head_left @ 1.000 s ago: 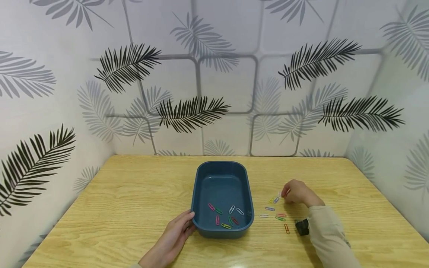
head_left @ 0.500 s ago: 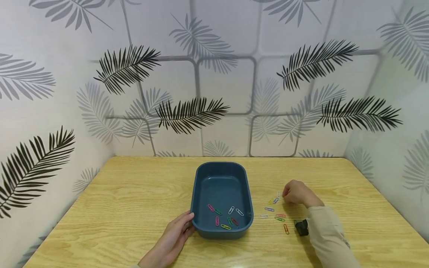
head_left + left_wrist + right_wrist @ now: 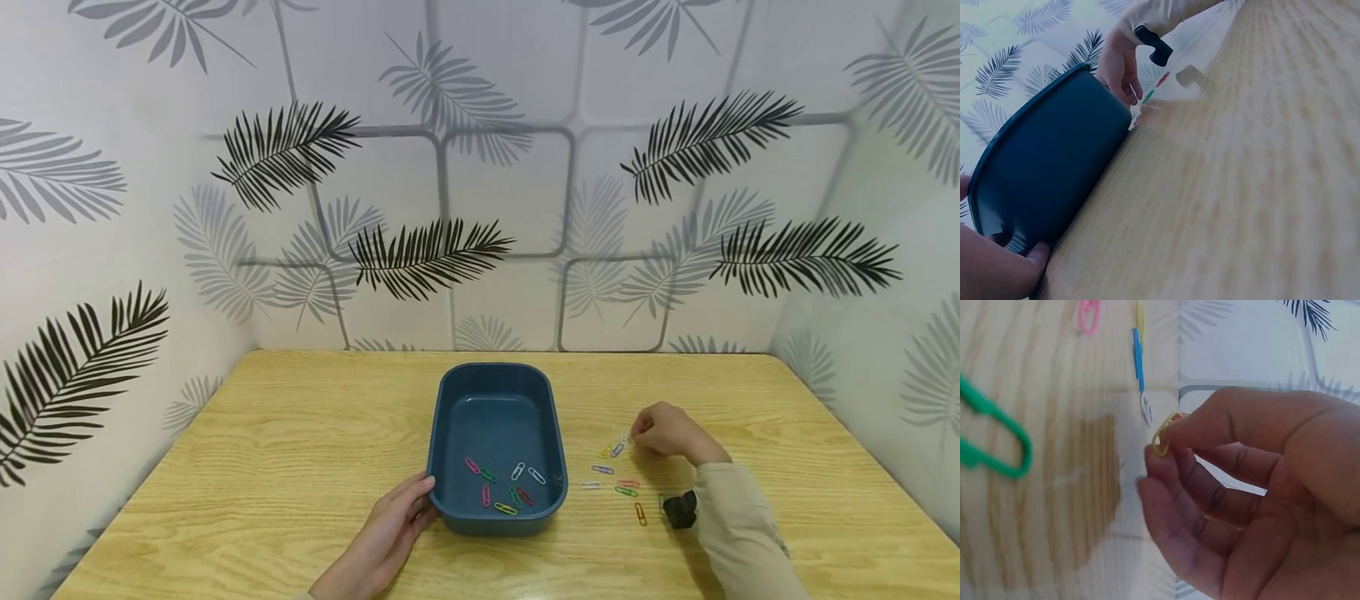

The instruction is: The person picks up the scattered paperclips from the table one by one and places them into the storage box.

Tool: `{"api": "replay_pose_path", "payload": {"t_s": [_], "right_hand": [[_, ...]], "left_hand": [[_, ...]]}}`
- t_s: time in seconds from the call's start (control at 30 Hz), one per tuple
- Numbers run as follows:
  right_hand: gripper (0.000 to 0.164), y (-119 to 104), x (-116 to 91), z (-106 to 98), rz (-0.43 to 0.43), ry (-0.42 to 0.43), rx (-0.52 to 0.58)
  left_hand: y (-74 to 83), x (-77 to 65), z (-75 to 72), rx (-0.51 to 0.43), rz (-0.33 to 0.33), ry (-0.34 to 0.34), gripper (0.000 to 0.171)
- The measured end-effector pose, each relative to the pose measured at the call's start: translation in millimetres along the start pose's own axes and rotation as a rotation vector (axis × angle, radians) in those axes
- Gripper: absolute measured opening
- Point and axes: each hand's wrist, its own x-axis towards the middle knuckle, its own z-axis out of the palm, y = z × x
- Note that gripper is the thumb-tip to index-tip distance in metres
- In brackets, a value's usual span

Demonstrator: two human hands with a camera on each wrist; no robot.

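A dark blue tray [image 3: 497, 429] stands mid-table with several coloured paper clips inside, among them a yellow clip [image 3: 506, 508]. My left hand [image 3: 386, 529] grips its near left corner, the thumb on the rim; some fingers are hidden behind the wall. To the right of the tray, my right hand [image 3: 671, 432] pinches a yellow paper clip [image 3: 1159, 447] between thumb and forefinger, just over the table. Close to those fingertips lie a white clip [image 3: 1146, 409] and a blue clip [image 3: 1138, 359]. A green clip [image 3: 997, 434] shows large in the right wrist view.
More loose clips lie between the tray and my right forearm, including a red clip [image 3: 641, 514], a green clip [image 3: 626, 492] and a white clip [image 3: 591, 485]. A black device [image 3: 680, 510] sits at the right wrist. Leaf-patterned walls [image 3: 510, 300] border the wooden table [image 3: 300, 433].
Both hands stay in nearly the same places. The right forearm and wrist device have shifted slightly to the right. The tray and loose clips have not moved visibly.
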Motion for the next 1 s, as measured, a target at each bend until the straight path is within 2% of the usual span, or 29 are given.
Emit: {"api": "replay_pose_path", "payload": {"t_s": [0.1,0.37,0.67,1.0], "right_hand": [[0.008,-1,1,2,0.007,-0.009,0.059],[0.011,-9,-1,8,0.089,0.010,0.183],[0.015,-29,-1,12,0.045,0.050,0.389],[0.021,-62,-2,22,-0.016,0.045,0.561]], "left_hand": [[0.3,-1.0,0.6,-0.005,-0.008,0.003,0.064],[-0.1,0.2,1.3,0.000,-0.008,0.003,0.064],[1.3,0.2,-0.2,0.006,0.022,-0.023,0.060],[1.2,0.5,1.1,-0.003,0.003,0.005,0.062]]}}
